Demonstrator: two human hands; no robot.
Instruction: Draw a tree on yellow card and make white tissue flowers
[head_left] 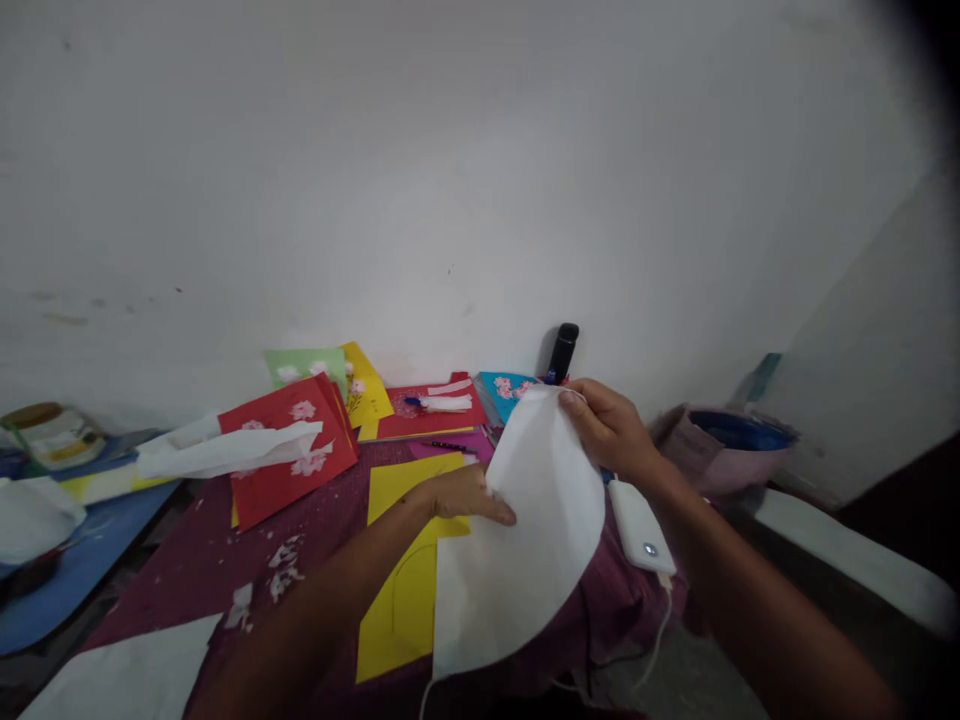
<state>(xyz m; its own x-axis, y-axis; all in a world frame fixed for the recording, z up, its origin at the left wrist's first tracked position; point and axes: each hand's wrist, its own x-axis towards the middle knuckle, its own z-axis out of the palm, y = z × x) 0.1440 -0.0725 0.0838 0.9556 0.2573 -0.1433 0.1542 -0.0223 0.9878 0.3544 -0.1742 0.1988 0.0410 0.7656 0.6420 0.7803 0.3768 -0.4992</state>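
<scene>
A sheet of white paper with one curved edge is held up in front of me, slightly bent. My right hand pinches its top edge between thumb and fingers. At its left side my left hand grips the sheet, thumb lying over the face and the other fingers mostly hidden. Under and beside the sheet lies yellow paper with a curved pencil line drawn on it. A white power bank with a cable sits close to my right forearm.
On the purple cloth are paper scraps and red flower cards. A blue flower card and black bottle stand near the wall. Left is a jar; right, a pink container and white chair arm.
</scene>
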